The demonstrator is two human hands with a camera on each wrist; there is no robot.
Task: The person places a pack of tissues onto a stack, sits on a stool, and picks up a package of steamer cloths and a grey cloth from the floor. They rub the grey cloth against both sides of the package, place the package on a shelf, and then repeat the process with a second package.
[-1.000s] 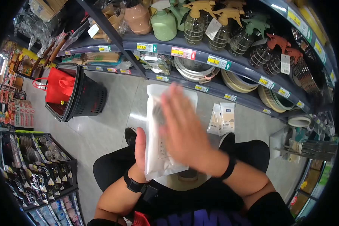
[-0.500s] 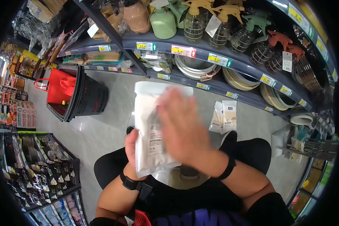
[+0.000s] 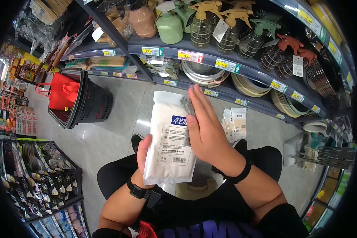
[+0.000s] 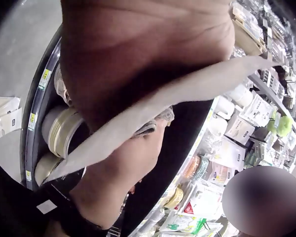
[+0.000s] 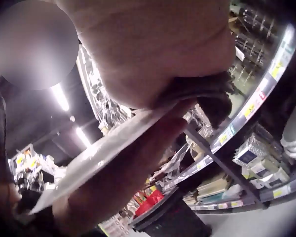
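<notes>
A flat white plastic packet with a blue brand label, printed text and a barcode is in front of the person, its printed side up in the head view. The left hand holds it from beneath, thumb along the left edge, other fingers hidden behind. At its right side, the right hand presses a crumpled grey cloth against the packet, fingers straight and thumb over the cloth. In the left wrist view the packet shows edge-on between both hands.
Several similar packets lie on the floor ahead, near a shoe. A dark shopping basket with a red bag stands left. Shelves with spray bottles and bowls run across the front; a display rack is at lower left.
The right hand has swept across to the packet's right side and turned edge-on, uncovering the blue label and text. Since half a second ago the packet has shifted a little right and tilted.
</notes>
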